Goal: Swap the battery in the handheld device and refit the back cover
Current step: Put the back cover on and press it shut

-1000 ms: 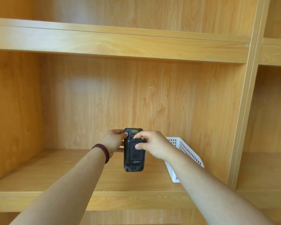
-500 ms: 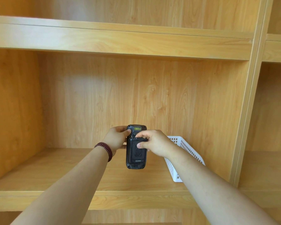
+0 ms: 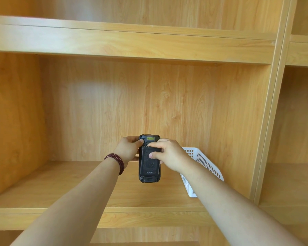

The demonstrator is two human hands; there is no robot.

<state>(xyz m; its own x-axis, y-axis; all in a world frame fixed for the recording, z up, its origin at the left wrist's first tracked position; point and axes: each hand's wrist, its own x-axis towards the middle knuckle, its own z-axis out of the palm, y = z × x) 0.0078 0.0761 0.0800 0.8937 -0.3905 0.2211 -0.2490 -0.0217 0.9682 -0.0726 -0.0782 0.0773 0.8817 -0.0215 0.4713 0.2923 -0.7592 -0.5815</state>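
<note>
A black handheld device is held upright in the air above the wooden shelf, its back facing me. Its black back cover with a small logo lies on the rear face. My left hand grips the device's upper left side, thumb on the top corner. My right hand holds the upper right side, its thumb pressing on the back cover and its forefinger at the cover's top edge. No battery is in sight.
A white perforated plastic basket stands tilted on the shelf board behind my right forearm, against the back panel. An upright divider closes the bay on the right, and another shelf runs overhead.
The device and both hands have risen slightly and shifted a little right. My right thumb has stayed on the back cover; both grips are unchanged.
</note>
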